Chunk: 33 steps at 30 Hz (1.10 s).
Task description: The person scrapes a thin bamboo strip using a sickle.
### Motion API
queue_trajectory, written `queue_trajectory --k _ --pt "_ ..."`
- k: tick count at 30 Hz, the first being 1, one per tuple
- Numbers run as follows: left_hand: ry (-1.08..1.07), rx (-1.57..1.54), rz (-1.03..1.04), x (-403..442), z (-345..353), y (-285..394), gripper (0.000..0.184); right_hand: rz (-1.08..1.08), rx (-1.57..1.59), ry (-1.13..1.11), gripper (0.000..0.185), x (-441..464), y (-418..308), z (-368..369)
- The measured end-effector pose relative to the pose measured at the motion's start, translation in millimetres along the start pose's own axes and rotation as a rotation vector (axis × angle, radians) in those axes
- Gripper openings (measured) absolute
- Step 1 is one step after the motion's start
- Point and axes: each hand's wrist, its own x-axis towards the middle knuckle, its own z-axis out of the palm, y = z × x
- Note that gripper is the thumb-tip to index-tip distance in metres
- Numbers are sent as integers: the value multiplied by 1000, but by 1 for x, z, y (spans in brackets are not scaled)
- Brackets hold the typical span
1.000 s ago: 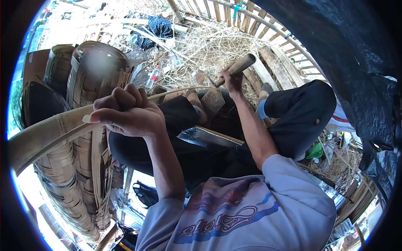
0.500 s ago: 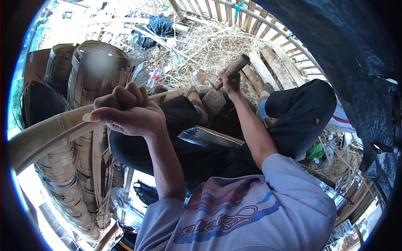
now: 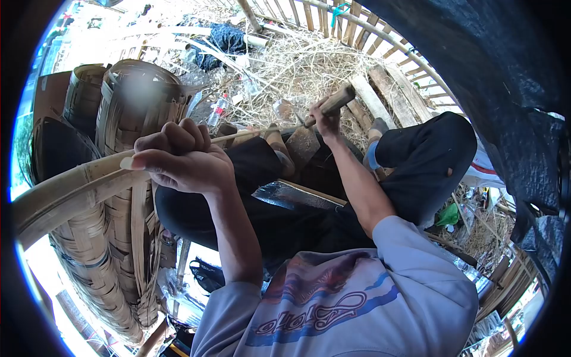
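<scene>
Straw-littered ground [image 3: 309, 65] spreads at twelve o'clock. The left hand [image 3: 181, 157] grips bamboo [image 3: 65, 191] stretching toward nine; the right hand [image 3: 323, 121], clenched around a wooden handle [image 3: 338, 100], has dipped slightly, suggesting ongoing strokes.

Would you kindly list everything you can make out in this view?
Bamboo strip: at least one, tan, in left hand
Wooden-handled tool: one, brown, in right hand
Woven bamboo cylinders: at least two, tan, left
Plastic bottle: one, clear and red, upper left
Straw-like scraps: many, pale, top centre
Slatted fence: one, tan, top right
Sheet: one, black, right edge
Shiny flat piece: one, silvery, centre
Printed shirt: one, pale grey, bottom
Trousers: one pair, black, centre
Hands: two, near centre
</scene>
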Motion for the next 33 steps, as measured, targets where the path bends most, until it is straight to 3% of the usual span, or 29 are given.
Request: queue_trajectory --k 1,2,5,10,13,14,18,22,25,26,29,30,33 --pt "-16 23 14 0 2 0 50 -4 -95 -17 12 -4 -5 1" --pt "-20 17 26 1 5 -1 50 114 93 29 12 -7 -11 0" --pt "9 9 3 0 0 1 46 54 -46 29 12 5 -14 -5" --pt "10 -50 12 5 -9 -4 47 8 121 22 9 6 -57 8" --pt "1 -10 -9 2 -1 -1 50 70 35 -5 7 -3 -28 10" --pt "-3 -20 -10 0 2 1 50 -20 51 36 6 -4 -1 8" --pt "19 -18 -47 -1 1 2 50 -11 -43 -33 11 20 3 -3" --pt "21 -11 -26 1 -7 2 50 5 98 -3 11 9 -61 12" --pt "-3 -29 -24 2 -7 1 50 -14 85 -19 11 4 -66 12" --pt "-2 -33 -24 2 -6 1 50 35 115 -27 12 0 -46 12" --pt "-28 112 61 3 4 -2 50 -109 -112 -44 18 5 34 -3" --pt "-1 72 33 3 6 0 50 -112 -107 -46 18 7 27 -4" --pt "12 14 -14 2 0 2 50 62 -13 -64 12 4 -14 1"
